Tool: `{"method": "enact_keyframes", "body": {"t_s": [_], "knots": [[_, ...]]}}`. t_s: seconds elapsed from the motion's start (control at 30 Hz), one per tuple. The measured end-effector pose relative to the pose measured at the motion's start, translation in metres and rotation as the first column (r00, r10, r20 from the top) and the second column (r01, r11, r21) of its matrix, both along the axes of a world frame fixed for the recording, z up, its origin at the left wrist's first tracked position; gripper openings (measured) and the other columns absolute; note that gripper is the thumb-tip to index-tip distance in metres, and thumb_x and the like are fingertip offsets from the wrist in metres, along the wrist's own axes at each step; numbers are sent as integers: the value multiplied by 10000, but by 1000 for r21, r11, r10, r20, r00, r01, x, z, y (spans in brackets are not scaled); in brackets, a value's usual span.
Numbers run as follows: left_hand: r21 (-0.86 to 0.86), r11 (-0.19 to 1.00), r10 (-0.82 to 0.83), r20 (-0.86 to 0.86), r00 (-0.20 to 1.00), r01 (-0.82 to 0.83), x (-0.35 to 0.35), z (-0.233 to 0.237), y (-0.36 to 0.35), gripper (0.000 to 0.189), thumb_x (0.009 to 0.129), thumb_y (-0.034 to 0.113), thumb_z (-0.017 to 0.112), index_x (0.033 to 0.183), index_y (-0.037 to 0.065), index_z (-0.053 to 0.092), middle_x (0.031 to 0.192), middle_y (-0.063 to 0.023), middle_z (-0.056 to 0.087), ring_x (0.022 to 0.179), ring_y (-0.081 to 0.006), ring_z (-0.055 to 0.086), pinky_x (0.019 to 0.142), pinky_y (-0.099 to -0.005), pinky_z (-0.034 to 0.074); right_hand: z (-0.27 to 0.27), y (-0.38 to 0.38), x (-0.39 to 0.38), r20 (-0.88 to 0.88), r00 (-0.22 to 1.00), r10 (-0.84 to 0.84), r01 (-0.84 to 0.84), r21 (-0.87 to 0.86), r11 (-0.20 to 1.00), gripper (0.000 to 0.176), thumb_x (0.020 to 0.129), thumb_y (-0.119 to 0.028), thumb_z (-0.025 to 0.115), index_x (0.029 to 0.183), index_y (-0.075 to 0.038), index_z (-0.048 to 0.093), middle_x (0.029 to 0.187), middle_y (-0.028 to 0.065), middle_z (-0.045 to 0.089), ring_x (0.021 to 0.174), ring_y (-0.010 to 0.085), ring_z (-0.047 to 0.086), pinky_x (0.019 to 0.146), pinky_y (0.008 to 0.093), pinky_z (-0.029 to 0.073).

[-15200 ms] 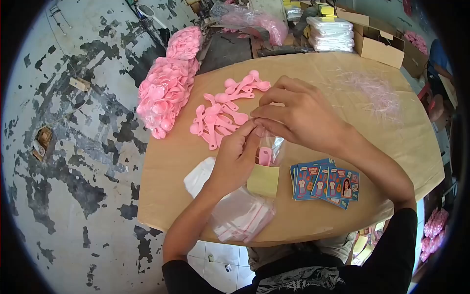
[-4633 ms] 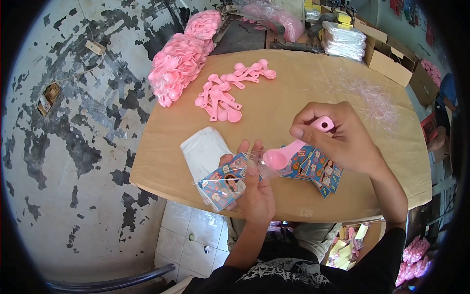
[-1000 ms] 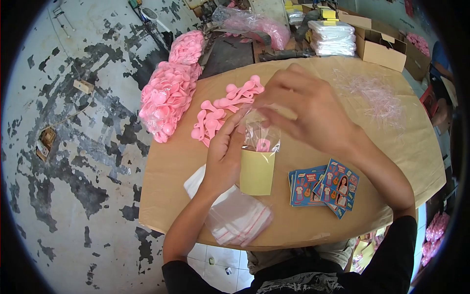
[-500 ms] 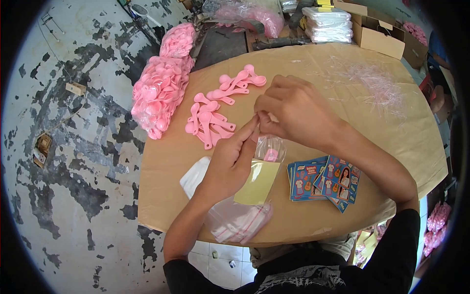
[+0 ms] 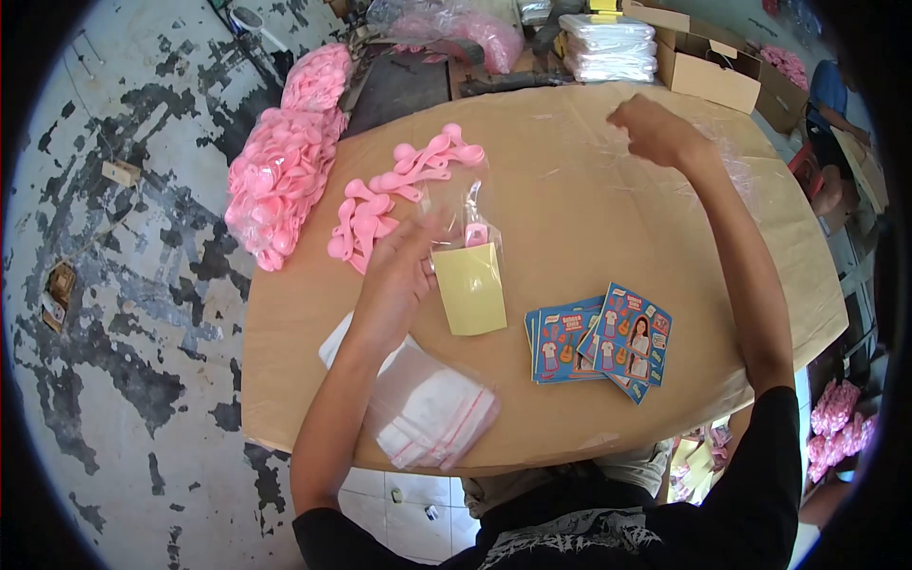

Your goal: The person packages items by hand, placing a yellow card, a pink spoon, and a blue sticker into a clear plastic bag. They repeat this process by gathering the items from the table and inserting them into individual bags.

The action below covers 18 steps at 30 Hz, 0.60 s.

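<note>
My left hand [image 5: 397, 275] is closed on the left edge of a clear plastic bag [image 5: 491, 228]. Inside the bag are a pale yellow card [image 5: 472, 290] and a pink spoon [image 5: 477, 233], its upper part hard to make out. My right hand [image 5: 658, 133] is raised over the far right of the table, fingers curled together; whatever they may hold is too small to see. Behind it lie thin clear plastic strips [image 5: 731, 176]. Loose pink measuring spoons [image 5: 432, 157] lie beyond my left hand. Nearer me is a stack of empty clear bags [image 5: 432, 418].
Blue printed cards [image 5: 570, 344] lie in an overlapping pile on the brown-covered table [image 5: 560, 218]. Large bags of pink spoons [image 5: 280, 176] stand off its left edge. Packed clear bags [image 5: 610, 47] and an open cardboard box [image 5: 711, 76] stand behind. Another person [image 5: 831, 104] sits at right.
My right hand has left the bag's top and swung away to the far right. My left hand has lowered the bag and moved left with it, uncovering the yellow card.
</note>
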State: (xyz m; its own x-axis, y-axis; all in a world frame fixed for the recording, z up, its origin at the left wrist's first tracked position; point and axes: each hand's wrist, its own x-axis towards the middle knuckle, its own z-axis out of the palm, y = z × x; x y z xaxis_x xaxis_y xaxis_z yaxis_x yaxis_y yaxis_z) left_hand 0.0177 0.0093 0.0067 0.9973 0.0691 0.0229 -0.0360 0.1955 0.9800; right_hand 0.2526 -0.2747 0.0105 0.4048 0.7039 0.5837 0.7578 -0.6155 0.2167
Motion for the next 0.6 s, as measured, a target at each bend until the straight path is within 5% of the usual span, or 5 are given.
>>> {"method": "enact_keyframes", "body": {"t_s": [0.1,0.2,0.27,0.33,0.6], "knots": [[40,997,-59,-30,998,60,1,-9,4,401,1017,240,421,1309,-29,474,1214,-147,603,1029,-176,635,878,-331,529,43,0,-13,-559,822,107,-31,143,989,128,774,-20,674,895,19,679,746,100,670,694,173,648,643,307,525],[-37,998,-51,-1,999,51,1,-9,2,396,1012,235,442,1297,-36,490,1212,-143,603,1048,-177,625,894,-325,520,60,25,-48,-639,768,-30,55,20,998,239,852,-242,682,894,-7,692,767,110,683,706,177,641,679,305,513],[-122,992,-21,92,996,32,-3,-7,-7,397,1015,233,439,1302,-37,483,1208,-141,602,1063,-176,618,902,-322,517,19,69,-82,-624,500,601,-371,473,799,216,862,-186,704,983,-10,671,688,19,631,624,104,567,602,273,478],[-122,992,-10,100,995,22,-4,-9,-7,393,1019,228,429,1309,-33,479,1207,-135,602,1070,-173,614,909,-322,516,9,96,-115,-745,297,598,-336,504,796,249,865,-207,710,1008,-11,651,673,-8,608,593,77,534,569,255,444],[-77,997,18,90,996,-11,-2,-13,-7,423,1026,284,416,1379,52,447,1154,-66,628,978,-109,634,818,-269,536,11,98,-120,-816,101,569,-199,543,816,223,857,-204,724,971,-20,674,704,7,642,633,48,585,554,219,437]]}}
